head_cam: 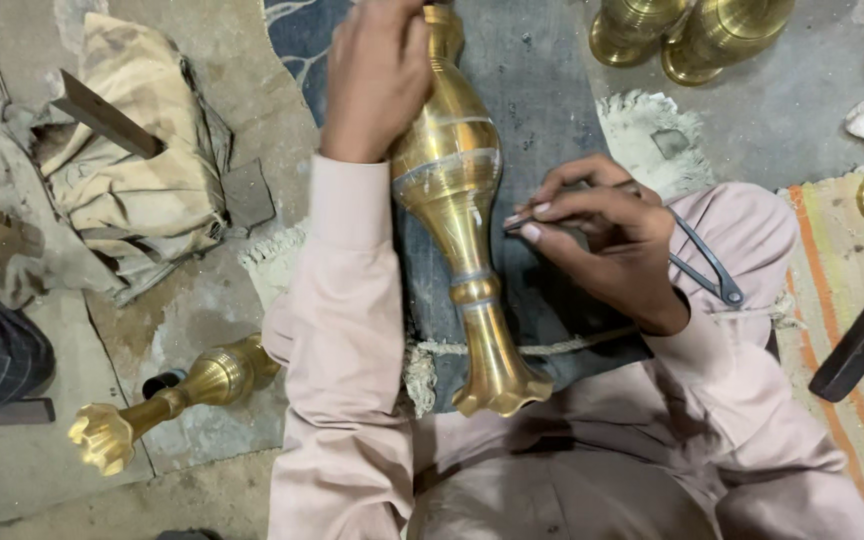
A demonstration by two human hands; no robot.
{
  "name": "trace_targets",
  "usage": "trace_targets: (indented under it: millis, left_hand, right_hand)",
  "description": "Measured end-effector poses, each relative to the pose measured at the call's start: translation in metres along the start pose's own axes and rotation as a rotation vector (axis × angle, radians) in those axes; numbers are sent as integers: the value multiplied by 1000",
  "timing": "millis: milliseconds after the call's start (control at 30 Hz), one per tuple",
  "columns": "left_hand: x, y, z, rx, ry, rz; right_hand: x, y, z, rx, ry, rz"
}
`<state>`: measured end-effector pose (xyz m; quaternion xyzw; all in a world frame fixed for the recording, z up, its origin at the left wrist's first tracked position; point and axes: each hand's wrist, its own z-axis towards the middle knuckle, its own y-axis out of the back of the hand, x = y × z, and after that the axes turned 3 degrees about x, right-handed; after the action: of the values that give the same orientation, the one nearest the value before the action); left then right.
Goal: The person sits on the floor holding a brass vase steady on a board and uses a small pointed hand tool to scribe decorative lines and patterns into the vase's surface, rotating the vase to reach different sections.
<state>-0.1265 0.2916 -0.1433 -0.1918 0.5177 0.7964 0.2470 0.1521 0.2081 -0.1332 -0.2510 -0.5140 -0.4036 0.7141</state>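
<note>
Head camera looks steeply down, close overhead.

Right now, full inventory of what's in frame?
brass vase: 1, gold, centre, lying along the dark mat
second brass vase: 1, gold, lower left on the floor
brass vessels: 2, gold, top right
calipers: 1, dark metal, on the right knee
crumpled cloth: 1, beige, left
metal bar: 1, dark, on the cloth
striped rug: 1, cream with orange, right
left hand: gripping the vase's upper end
right hand: pinching a thin tool at the vase's body
</note>
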Motion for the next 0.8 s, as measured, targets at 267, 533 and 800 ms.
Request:
trace_targets:
  millis: [267, 533, 800]
  left_hand:
    - [-3, -2, -11, -52, 66, -514]
    - [23, -21, -40, -212, 84, -848]
    - [36, -16, -38, -207, 44, -840]
  right_hand:
    - [5, -9, -38, -209, -82, 157]
    - [-5, -41, -46, -337, -131, 213]
    - [-12, -69, -21, -363, -130, 121]
